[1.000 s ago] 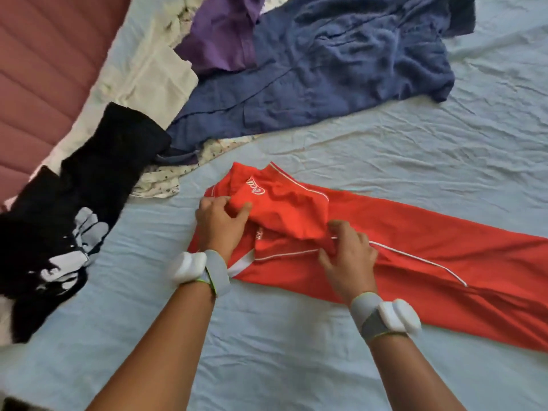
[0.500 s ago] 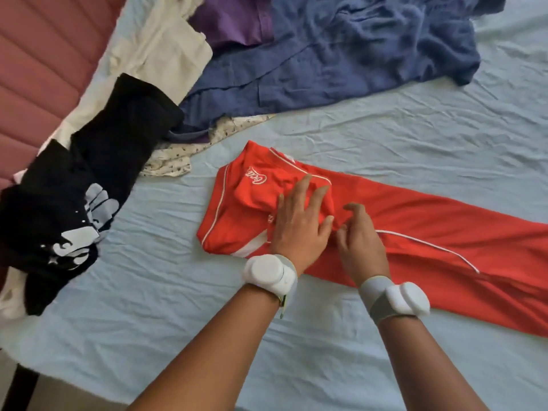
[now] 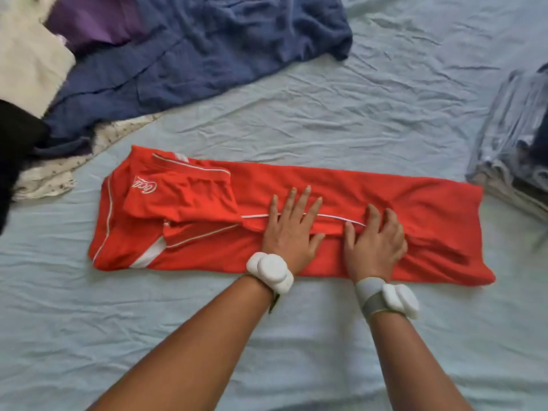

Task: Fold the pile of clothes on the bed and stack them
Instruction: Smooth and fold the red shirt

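Note:
A red shirt (image 3: 207,203) with white piping lies folded into a long strip across the pale blue bed sheet (image 3: 326,120), its sleeve folded inward at the left. My left hand (image 3: 292,226) presses flat on the middle of the strip, fingers straight and spread. My right hand (image 3: 375,241) rests just to its right with fingers bent on the cloth, over the folded edge. A stack of folded clothes (image 3: 516,161) sits at the right edge. The unfolded pile lies at the upper left: a blue garment (image 3: 207,51), a purple one (image 3: 95,22), a cream one (image 3: 26,63) and a black one (image 3: 14,143).
A white patterned cloth (image 3: 56,173) peeks out under the pile at the left. Both wrists wear bands with white devices. Wrinkled bare sheet stretches in front of the shirt and behind it.
Both hands slid rightward along the red shirt from the sleeve area to its middle. The view shifted right, bringing the folded stack into sight.

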`<state>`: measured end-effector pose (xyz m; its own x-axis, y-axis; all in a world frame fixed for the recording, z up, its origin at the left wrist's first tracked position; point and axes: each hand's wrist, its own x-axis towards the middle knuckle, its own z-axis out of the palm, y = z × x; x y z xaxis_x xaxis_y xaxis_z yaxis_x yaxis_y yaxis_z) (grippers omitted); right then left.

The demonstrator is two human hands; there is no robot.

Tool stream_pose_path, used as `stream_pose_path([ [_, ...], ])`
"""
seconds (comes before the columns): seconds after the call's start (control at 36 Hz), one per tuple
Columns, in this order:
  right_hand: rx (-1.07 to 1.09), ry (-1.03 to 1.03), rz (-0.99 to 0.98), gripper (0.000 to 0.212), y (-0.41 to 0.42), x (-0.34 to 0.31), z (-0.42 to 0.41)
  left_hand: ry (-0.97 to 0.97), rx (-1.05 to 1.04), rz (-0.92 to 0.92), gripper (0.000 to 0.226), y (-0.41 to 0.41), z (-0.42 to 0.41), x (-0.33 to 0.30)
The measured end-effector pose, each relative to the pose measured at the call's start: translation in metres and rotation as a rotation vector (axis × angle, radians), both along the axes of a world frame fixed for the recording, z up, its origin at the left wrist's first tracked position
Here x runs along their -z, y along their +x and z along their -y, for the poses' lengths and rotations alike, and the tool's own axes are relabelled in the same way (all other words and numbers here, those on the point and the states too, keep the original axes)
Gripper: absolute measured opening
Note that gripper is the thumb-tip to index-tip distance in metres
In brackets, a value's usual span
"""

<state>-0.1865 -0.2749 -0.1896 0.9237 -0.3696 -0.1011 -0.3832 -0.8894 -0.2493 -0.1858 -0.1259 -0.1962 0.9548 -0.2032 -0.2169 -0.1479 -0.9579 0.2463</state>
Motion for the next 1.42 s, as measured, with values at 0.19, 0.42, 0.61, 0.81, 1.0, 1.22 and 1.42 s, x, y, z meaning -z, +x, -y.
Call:
stream_pose_path([
  [0.19,0.147,-0.059,-0.122,0.100,0.004,0.003,0.104,-0.059,-0.058,-0.005,0.084,-0.006,0.062,0.013],
  [0.42,0.251,0.182,-0.112,0.090,0.025,-0.022,0.162,-0.246,0.123,-0.039,0.084,-0.006,0.139,0.005],
  [0.61,0.096,0.560,-0.179,0.052,0.031,-0.049,0.114,-1.148,-0.425,-0.588,0.090,0.017,0.168,-0.054],
  [0.81,-0.467,0.810,-0.279,0.067,0.011,-0.053,0.004,-1.459,-1.031,-0.478,0.034,0.015,0.077,-0.065],
  [1.0,-0.365,0.757,-0.029,0.044,-0.010,-0.061,-0.069,-1.379,-1.282,-0.312,0.020,0.016,-0.037,-0.070],
  [1.22,0.017,0.354,-0.085,0.057,-0.002,-0.055,-0.127,-1.311,-1.281,-0.133,0.024,0.009,-0.176,-0.102],
  [1.42,0.161,0.637,-0.322,0.082,0.013,-0.057,-0.142,-0.888,-1.299,-0.129,0.043,-0.019,-0.268,-0.099],
])
